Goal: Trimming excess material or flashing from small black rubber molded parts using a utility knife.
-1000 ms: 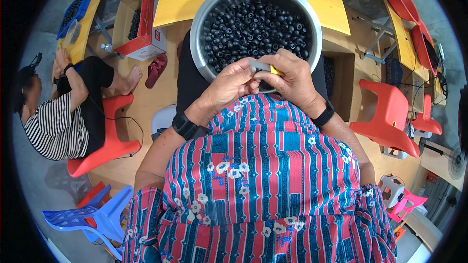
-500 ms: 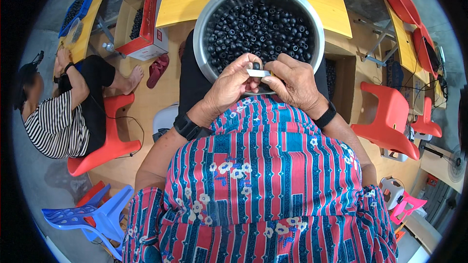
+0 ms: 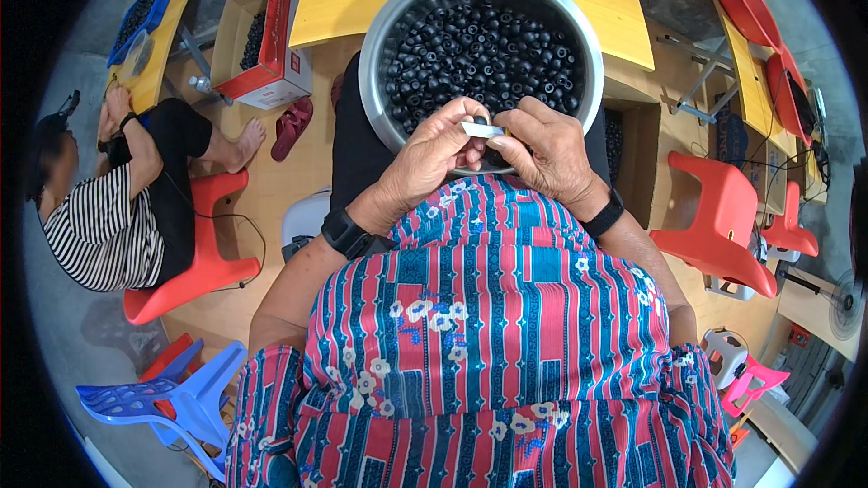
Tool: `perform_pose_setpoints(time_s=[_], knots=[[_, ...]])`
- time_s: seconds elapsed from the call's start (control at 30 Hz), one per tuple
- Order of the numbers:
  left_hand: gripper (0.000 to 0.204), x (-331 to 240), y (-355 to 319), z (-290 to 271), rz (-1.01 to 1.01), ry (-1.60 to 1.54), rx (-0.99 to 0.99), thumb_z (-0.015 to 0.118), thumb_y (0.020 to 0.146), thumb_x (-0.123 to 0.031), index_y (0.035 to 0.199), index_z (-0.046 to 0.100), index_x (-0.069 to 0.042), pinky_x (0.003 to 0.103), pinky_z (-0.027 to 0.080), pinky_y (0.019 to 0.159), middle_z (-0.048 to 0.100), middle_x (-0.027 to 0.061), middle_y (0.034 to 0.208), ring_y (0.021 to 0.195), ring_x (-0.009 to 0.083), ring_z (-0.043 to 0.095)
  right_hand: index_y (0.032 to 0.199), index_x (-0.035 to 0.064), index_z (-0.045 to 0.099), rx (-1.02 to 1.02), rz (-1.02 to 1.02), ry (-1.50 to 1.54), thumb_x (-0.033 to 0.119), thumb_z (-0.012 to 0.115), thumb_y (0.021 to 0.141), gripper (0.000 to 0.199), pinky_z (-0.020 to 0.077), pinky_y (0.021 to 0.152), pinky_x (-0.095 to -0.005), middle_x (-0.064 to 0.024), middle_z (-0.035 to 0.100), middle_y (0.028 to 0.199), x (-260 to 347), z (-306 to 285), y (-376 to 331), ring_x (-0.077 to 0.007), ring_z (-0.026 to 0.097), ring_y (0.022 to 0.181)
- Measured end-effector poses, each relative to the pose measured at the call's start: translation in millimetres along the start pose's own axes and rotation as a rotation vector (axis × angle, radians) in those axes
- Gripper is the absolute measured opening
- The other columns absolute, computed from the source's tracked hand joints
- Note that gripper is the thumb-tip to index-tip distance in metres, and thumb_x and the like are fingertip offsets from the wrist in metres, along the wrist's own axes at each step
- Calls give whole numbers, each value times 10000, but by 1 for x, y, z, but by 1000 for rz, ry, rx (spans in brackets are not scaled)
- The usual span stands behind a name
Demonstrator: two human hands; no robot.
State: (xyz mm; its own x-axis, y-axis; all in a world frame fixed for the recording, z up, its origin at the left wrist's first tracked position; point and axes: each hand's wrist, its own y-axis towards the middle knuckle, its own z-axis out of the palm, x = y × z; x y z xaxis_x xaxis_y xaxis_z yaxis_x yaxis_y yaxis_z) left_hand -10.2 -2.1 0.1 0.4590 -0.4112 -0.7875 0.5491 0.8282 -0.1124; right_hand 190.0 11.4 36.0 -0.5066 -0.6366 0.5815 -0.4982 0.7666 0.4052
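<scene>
A wide metal basin (image 3: 593, 59) stands before me, filled with many small, round, black hollow pieces (image 3: 479, 54). Over its near rim, my left hand (image 3: 427, 149) is closed, pinching one black piece (image 3: 480, 118) between thumb and fingers. My right hand (image 3: 553, 146) is closed on a small knife, most of its handle hidden in the fingers. The knife's short, flat silver blade (image 3: 482, 130) points left and lies against or just in front of the held piece; contact cannot be made out.
A yellow table (image 3: 339, 0) reaches behind the basin. To the left are a red-and-white carton (image 3: 271, 72) of black pieces and a seated person (image 3: 113, 217) in a striped shirt. Red chairs (image 3: 714, 217) stand right, a blue chair (image 3: 185, 407) lower left.
The blade has tilted and shifted slightly to the right and up, with my right fingers moving a little along it. My left hand keeps its hold on the black piece.
</scene>
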Motion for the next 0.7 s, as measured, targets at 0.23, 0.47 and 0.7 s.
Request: perform_pose_setpoints(time_s=[0.23, 0.47, 0.7], knots=[[257, -2, 1, -1, 26, 36, 16, 482, 1031, -328, 1076, 494, -76, 253, 417, 733, 449, -10, 847, 764, 78, 431, 885, 58, 660, 47, 54, 31, 263, 671, 868, 207, 487, 613, -402, -110, 571, 751, -4, 1, 1, -319, 604, 693], [260, 0, -1, 2, 5, 8, 42, 468, 1036, -329, 1071, 496, -73, 263, 422, 752, 439, -8, 851, 767, 86, 424, 865, 2, 658, -120, 250, 151, 200, 618, 910, 207, 495, 698, -401, -161, 645, 831, -15, 4, 4, -355, 626, 789], [220, 6, 2, -1, 18, -23, -52, 431, 1053, -265, 1079, 526, -68, 239, 477, 730, 491, -3, 859, 757, 69, 477, 1026, 50, 707, -110, 142, 262, 146, 758, 780, 269, 493, 671, -355, -130, 646, 817, 2, 2, 5, -294, 624, 736]])
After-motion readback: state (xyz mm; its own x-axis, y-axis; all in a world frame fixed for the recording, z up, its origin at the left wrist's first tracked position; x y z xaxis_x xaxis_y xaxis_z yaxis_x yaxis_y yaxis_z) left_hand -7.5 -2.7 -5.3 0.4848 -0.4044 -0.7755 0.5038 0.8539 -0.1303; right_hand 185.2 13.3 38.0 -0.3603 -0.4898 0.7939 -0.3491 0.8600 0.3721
